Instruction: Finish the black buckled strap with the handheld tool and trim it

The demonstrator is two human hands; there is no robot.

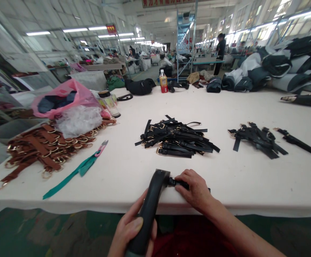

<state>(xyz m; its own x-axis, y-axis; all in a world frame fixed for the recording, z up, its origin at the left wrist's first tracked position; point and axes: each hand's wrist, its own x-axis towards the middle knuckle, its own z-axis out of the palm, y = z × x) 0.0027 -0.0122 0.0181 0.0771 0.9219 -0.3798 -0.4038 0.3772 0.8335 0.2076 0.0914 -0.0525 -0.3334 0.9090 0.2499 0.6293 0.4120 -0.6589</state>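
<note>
My left hand grips the handle of a black hand tool whose head rests at the near edge of the white table. My right hand presses a black strap flat against the tool's head. Just beyond lies a pile of black straps with gold buckles. A smaller pile of black straps lies to the right, with a single strap beside it.
Brown straps with gold rings heap at the left under a pink plastic bag and clear bag. Thread snips on a teal ribbon lie nearby. A bottle and dark bags sit at the far edge. A person stands beyond.
</note>
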